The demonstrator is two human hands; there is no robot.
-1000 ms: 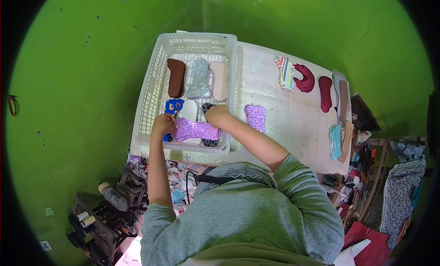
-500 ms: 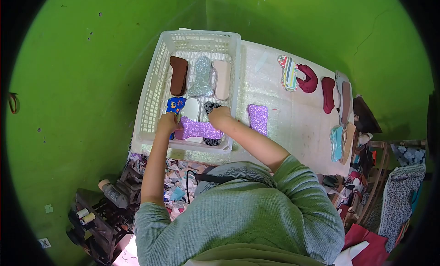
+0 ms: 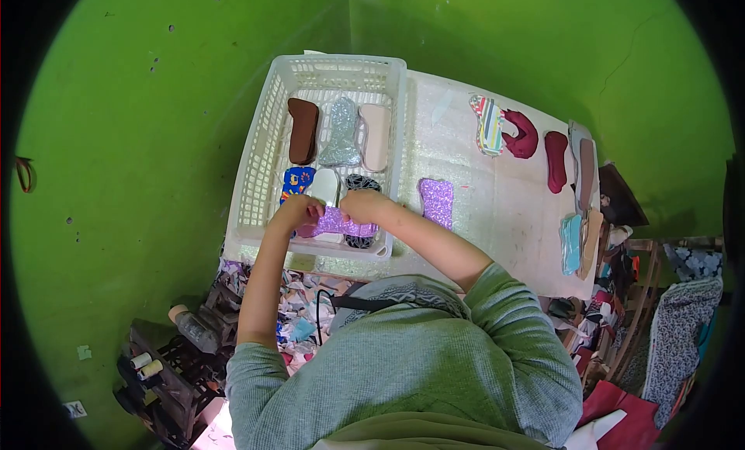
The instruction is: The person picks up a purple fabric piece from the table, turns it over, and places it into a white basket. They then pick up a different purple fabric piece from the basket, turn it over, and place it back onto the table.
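Both my hands are over the near half of a white plastic basket (image 3: 262, 140), pinching the upper edge of a purple glitter sole-shaped piece (image 3: 335, 225) lying sideways. My left hand (image 3: 301, 210) grips toward its left end, and my right hand (image 3: 363, 205) has closed fingers at its upper middle. Beneath and behind it lie a blue patterned piece (image 3: 298, 178), white soles (image 3: 327, 185) and a black patterned piece (image 3: 362, 182). Farther back in the basket are stacks of brown soles (image 3: 303, 130), silver glitter pieces (image 3: 340, 130) and beige soles (image 3: 376, 136).
Another purple glitter piece (image 3: 438, 202) lies on the white table (image 3: 497, 225) right of the basket. A striped piece (image 3: 488, 124), maroon pieces (image 3: 555, 161) and turquoise pieces (image 3: 571, 243) sit farther right. Fabric scraps (image 3: 306, 302) are heaped below the table's front edge.
My hands have come closer together along the purple glitter piece. The left moved right and slightly down; the right moved slightly left. The blue patterned piece is more exposed.
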